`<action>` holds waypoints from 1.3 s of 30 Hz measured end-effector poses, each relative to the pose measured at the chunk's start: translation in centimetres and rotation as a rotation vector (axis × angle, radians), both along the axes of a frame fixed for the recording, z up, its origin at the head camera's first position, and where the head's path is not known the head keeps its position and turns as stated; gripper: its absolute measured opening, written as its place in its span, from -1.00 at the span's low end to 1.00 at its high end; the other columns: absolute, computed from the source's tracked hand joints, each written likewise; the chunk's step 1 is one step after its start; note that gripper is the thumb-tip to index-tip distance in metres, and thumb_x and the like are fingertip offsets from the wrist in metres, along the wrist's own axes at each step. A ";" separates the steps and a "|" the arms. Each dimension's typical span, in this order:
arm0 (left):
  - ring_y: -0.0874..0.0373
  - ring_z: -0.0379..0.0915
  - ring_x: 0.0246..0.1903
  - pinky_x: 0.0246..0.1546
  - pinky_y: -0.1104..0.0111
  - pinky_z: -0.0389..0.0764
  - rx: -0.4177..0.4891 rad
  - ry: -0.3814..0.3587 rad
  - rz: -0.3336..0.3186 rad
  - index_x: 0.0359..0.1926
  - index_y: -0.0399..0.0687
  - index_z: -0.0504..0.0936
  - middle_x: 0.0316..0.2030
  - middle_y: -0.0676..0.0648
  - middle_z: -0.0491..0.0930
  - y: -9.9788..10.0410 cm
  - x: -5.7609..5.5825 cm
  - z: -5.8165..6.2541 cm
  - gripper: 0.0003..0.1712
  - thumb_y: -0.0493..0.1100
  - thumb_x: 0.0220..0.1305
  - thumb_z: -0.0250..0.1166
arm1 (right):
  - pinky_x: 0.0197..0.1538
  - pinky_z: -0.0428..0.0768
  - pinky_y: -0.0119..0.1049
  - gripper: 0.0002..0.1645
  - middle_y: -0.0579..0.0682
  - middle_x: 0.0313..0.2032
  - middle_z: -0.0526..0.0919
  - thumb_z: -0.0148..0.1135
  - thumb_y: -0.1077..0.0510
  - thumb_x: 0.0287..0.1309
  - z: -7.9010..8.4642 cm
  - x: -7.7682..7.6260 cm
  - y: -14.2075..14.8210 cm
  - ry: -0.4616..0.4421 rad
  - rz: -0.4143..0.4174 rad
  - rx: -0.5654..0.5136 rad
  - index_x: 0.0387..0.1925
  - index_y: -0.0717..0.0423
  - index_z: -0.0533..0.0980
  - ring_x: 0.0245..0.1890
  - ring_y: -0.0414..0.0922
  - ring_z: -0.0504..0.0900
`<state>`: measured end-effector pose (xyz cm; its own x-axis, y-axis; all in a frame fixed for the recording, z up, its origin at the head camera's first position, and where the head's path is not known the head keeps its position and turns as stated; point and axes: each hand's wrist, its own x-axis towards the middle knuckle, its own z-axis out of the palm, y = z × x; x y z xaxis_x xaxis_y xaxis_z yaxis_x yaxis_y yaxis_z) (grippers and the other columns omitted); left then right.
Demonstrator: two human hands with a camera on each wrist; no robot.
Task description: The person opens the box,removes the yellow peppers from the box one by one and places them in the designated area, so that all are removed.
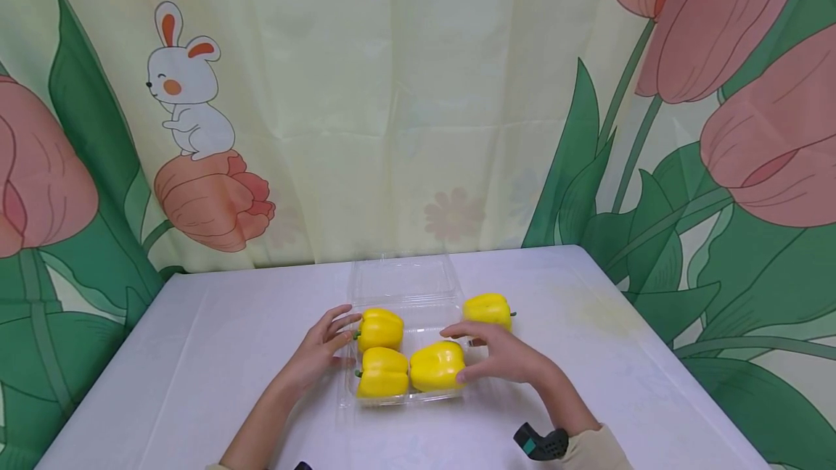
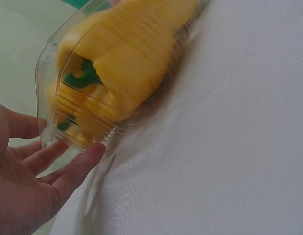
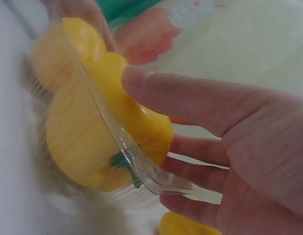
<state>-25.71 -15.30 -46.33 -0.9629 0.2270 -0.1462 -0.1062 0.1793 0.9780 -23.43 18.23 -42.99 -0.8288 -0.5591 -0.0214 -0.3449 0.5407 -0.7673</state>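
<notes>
Three yellow bell peppers sit in a clear plastic clamshell box [image 1: 418, 399]: a back-left pepper [image 1: 382, 329], a front-left pepper [image 1: 382, 373] and a front-right pepper [image 1: 436, 366]. My left hand [image 1: 320, 350] is at the box's left side; in the left wrist view its fingertips touch the ribbed wall [image 2: 109, 132]. At the front-right pepper, my right hand [image 1: 499, 354] spreads around its right side. The thumb [image 3: 136, 81] rests against that pepper in the right wrist view, while the other fingertips are partly hidden behind it and the box corner [image 3: 151, 183].
A loose yellow bell pepper [image 1: 488, 309] lies on the white tablecloth [image 1: 215, 339] just right of the box, behind my right hand. The box's hinged lid [image 1: 405, 279] lies folded back toward the table's far edge. Behind hangs a printed curtain [image 1: 392, 107].
</notes>
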 end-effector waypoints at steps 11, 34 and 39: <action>-0.18 0.27 0.33 -0.04 0.13 0.68 -0.007 -0.002 -0.006 0.45 0.11 0.11 0.41 -0.10 0.28 0.0 -0.2 -0.2 -0.38 -0.19 0.45 0.05 | 0.21 0.48 0.13 -0.25 -0.09 0.14 0.59 0.50 -0.03 -0.06 0.0 0.2 -0.4 0.000 -0.012 0.035 0.20 -0.01 0.47 0.19 0.02 0.48; -0.18 0.26 0.34 -0.04 0.11 0.68 0.003 0.006 -0.005 0.45 0.10 0.11 0.40 -0.11 0.28 -0.1 0.0 -0.1 -0.39 -0.19 0.45 0.05 | 0.31 0.38 0.17 -0.21 -0.18 0.13 0.59 0.51 -0.07 -0.09 -0.4 0.1 -0.3 0.021 -0.017 0.032 0.23 -0.09 0.45 0.17 -0.06 0.48; -0.18 0.26 0.34 -0.04 0.11 0.68 0.005 0.005 -0.006 0.45 0.10 0.12 0.40 -0.11 0.28 0.0 0.0 -0.1 -0.38 -0.18 0.44 0.06 | 0.31 0.39 0.17 -0.21 -0.17 0.13 0.60 0.51 -0.07 -0.08 -0.4 0.1 -0.3 0.027 -0.017 0.019 0.23 -0.06 0.45 0.16 -0.05 0.49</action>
